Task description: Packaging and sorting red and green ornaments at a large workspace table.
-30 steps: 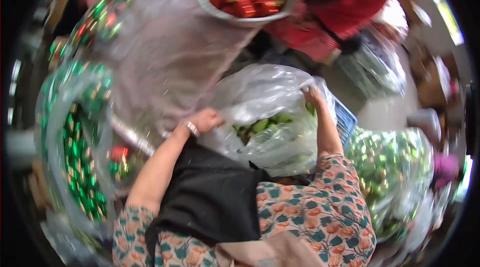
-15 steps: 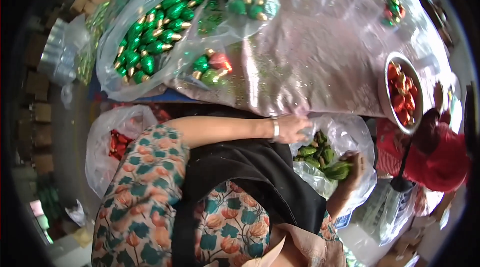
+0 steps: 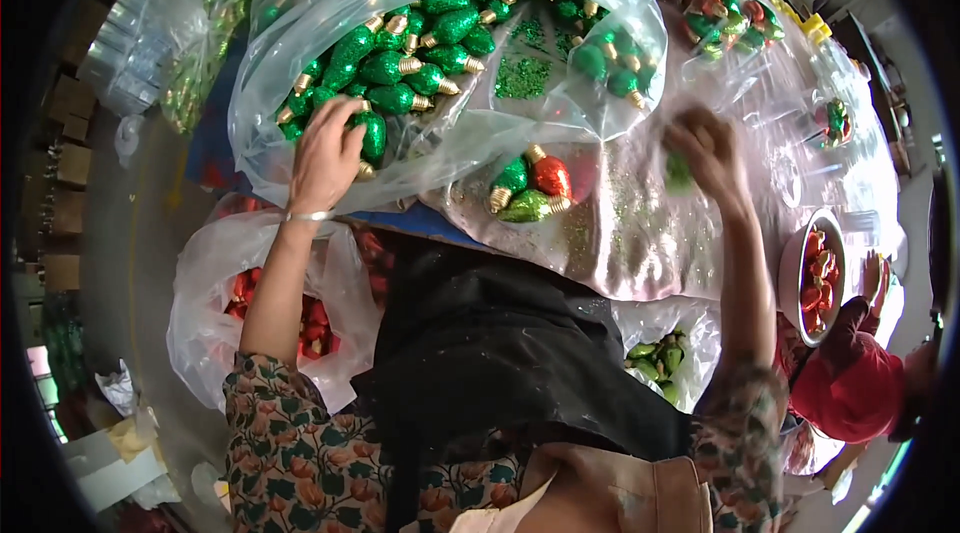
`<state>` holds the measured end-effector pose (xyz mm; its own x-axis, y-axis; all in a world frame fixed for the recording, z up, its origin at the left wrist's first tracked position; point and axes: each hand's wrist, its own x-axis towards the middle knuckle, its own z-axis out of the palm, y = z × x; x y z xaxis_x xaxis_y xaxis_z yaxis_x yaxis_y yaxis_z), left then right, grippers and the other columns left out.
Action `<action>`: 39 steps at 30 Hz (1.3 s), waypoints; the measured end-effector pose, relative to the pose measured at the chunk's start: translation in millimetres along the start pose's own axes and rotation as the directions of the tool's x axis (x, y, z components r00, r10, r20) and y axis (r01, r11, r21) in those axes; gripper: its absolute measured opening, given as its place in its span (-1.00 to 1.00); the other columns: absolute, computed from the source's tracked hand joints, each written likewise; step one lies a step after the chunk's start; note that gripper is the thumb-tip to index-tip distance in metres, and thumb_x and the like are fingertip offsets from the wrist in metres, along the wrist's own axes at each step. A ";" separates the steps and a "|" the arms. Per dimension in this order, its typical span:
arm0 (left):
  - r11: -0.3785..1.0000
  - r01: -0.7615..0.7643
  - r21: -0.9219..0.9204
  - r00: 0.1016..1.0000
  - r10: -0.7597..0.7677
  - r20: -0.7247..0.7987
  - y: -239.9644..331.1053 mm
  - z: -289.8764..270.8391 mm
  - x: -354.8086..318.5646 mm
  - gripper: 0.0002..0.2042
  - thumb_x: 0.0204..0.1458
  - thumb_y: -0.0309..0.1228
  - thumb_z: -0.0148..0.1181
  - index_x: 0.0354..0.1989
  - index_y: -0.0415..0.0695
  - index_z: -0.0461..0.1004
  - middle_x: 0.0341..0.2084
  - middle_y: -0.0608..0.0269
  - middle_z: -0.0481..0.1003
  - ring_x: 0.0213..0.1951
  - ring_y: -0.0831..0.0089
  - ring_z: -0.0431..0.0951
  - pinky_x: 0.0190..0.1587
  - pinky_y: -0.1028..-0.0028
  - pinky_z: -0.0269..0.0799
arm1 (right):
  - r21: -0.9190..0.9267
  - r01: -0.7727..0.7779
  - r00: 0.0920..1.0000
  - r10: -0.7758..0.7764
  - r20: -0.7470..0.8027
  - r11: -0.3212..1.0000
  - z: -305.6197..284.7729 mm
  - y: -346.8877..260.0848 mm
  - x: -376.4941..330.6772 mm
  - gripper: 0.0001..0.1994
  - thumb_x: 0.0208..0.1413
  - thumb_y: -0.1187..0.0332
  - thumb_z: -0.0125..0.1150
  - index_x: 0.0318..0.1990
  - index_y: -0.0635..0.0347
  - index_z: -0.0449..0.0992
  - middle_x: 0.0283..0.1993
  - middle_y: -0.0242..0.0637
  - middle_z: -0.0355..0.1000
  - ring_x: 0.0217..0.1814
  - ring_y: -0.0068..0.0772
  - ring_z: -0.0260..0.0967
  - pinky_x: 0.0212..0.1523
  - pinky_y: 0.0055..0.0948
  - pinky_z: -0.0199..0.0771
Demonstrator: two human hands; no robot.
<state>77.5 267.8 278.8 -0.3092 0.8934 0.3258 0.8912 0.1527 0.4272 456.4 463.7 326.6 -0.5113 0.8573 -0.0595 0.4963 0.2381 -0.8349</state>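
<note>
My left hand reaches over the near rim of a large clear plastic bag, its thumb apart from the fingers. The fingertips touch the glittery green bulb ornaments with gold caps; a single green bulb lies beside my thumb. Over the table's right part, my right hand is blurred by motion, fingers curled. A light green bulb ornament, also smeared, shows at those fingers. Between the hands lies a small group of one green bulb, one red bulb and one light green bulb.
Below the table edge, a plastic bag of red ornaments sits at left and a bag of light green ones at right. A bowl of red ornaments stands near a person in red. Mixed ornament packs lie far right.
My left hand has gone from beside the light green bag to the green bulbs on the table. My right hand has risen from that bag with a light green bulb.
</note>
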 end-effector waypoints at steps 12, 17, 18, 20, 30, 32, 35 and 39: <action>0.962 -0.226 0.155 0.972 0.234 -0.035 -75.9 90.9 82.4 -0.48 -0.07 -0.34 0.19 0.08 -0.22 0.20 0.02 -0.06 0.27 -0.04 -0.02 0.32 -0.03 0.17 0.31 | -0.711 0.636 0.757 -0.420 0.501 0.299 229.5 -68.6 246.4 -0.60 -0.01 0.24 0.17 0.03 0.02 0.34 -0.16 -0.07 0.40 -0.06 -0.07 0.40 -0.17 -0.14 0.46; 0.947 -0.160 0.278 0.987 0.146 0.071 -63.1 101.6 96.2 -0.46 -0.08 -0.30 0.21 0.07 -0.24 0.20 0.02 -0.08 0.26 -0.08 -0.02 0.36 -0.05 0.18 0.33 | -0.720 0.681 0.711 -0.348 0.611 0.129 227.8 -64.8 273.5 -0.66 -0.03 0.28 0.18 -0.04 0.00 0.38 -0.20 -0.15 0.43 -0.10 -0.10 0.43 -0.24 -0.17 0.48; 0.966 -0.167 0.196 0.986 0.162 0.042 -64.8 104.0 98.1 -0.46 -0.08 -0.29 0.21 0.06 -0.24 0.20 -0.01 -0.09 0.29 -0.10 -0.03 0.37 -0.06 0.18 0.33 | -0.758 0.643 0.741 -0.344 0.577 0.111 223.2 -55.4 276.5 -0.68 -0.02 0.28 0.16 -0.06 0.00 0.40 -0.20 -0.18 0.44 -0.12 -0.14 0.44 -0.25 -0.17 0.48; 0.981 -0.193 0.028 0.981 0.194 -0.017 -64.5 109.9 104.0 -0.48 -0.06 -0.27 0.20 0.04 -0.26 0.21 -0.07 -0.12 0.33 -0.13 -0.03 0.39 -0.09 0.18 0.35 | -0.829 0.554 0.796 -0.340 0.501 0.076 207.3 -37.4 282.7 -0.72 -0.01 0.28 0.13 -0.10 0.00 0.42 -0.21 -0.23 0.45 -0.15 -0.21 0.46 -0.28 -0.19 0.49; 0.541 -0.108 -0.834 0.982 0.187 -0.006 119.8 11.4 7.8 -0.58 -0.12 -0.38 0.28 -0.10 -0.27 0.32 -0.26 0.13 0.43 -0.26 0.41 0.48 -0.21 0.43 0.43 | 0.096 0.504 0.853 -0.512 0.102 0.859 -3.9 -25.0 46.9 -0.47 0.06 0.05 0.05 0.05 0.29 0.34 0.04 0.02 0.35 -0.06 -0.23 0.40 0.06 -0.39 0.31; 0.752 -0.315 -0.579 0.900 0.431 0.071 149.4 13.2 16.6 -0.54 -0.15 -0.38 0.29 -0.06 -0.32 0.34 -0.16 0.04 0.43 -0.13 0.22 0.46 -0.02 0.39 0.34 | 0.579 0.108 0.894 -0.334 0.299 0.808 5.8 -12.8 0.7 -0.42 0.04 0.04 0.07 0.07 0.36 0.31 0.05 0.01 0.35 0.00 -0.26 0.37 0.12 -0.39 0.26; 0.796 -0.349 -0.495 0.791 0.533 0.300 150.5 39.2 40.2 -0.54 -0.19 -0.32 0.33 -0.13 -0.30 0.38 -0.19 0.00 0.41 -0.15 0.12 0.46 -0.10 0.37 0.37 | 0.669 0.206 0.951 -0.306 0.033 0.714 32.4 -4.7 -21.9 -0.46 0.00 0.14 0.15 0.03 0.43 0.33 -0.14 -0.19 0.43 -0.17 -0.45 0.38 -0.11 -0.46 0.38; 0.804 -0.483 -0.348 0.696 0.593 0.405 164.7 38.7 55.9 -0.55 -0.18 -0.31 0.32 -0.13 -0.27 0.38 -0.20 0.03 0.41 -0.20 0.13 0.47 -0.14 0.37 0.39 | 0.781 0.125 0.989 -0.137 -0.051 0.612 39.3 -3.0 -21.7 -0.46 -0.02 0.13 0.17 0.02 0.39 0.34 -0.22 -0.23 0.42 -0.20 -0.48 0.35 -0.15 -0.47 0.34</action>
<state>219.8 359.2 334.7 0.4478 0.8833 0.1389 0.7499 -0.4556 0.4797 438.5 426.5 308.9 -0.5384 0.8386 0.0833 -0.3075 -0.1035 -0.9459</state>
